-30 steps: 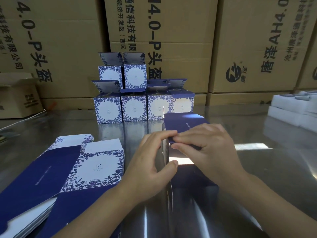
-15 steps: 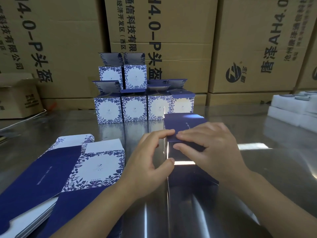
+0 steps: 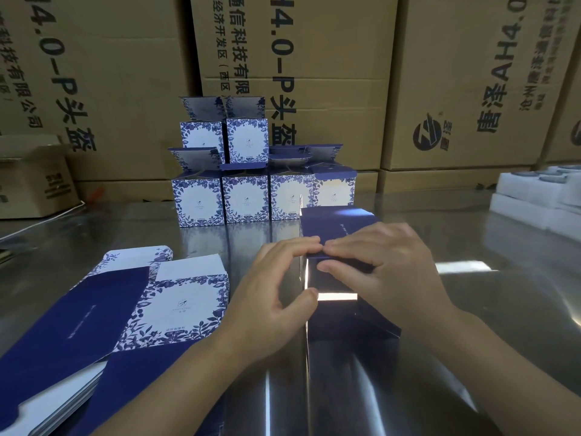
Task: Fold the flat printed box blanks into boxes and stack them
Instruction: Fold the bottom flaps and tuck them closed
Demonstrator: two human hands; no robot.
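The half-folded navy box [image 3: 333, 221] lies mid-tabletop [image 3: 471, 309]. The left hand [image 3: 276, 287] has its grip pinched on the box's near left edge, and the right hand [image 3: 386, 278] has its grip pinched on the end flap. The flat blanks [image 3: 176, 297] lie near on the left, and the folded boxes [image 3: 245, 199] are stacked just behind. To the right, the tabletop runs to the white foam trays [image 3: 534, 202].

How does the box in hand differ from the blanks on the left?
The box is folded into shape; the blanks lie flat, piled. The left hand and right hand hold the box; no hand holds the blanks. The box shows mostly navy; the top blank also a white floral panel. Both are navy printed card.
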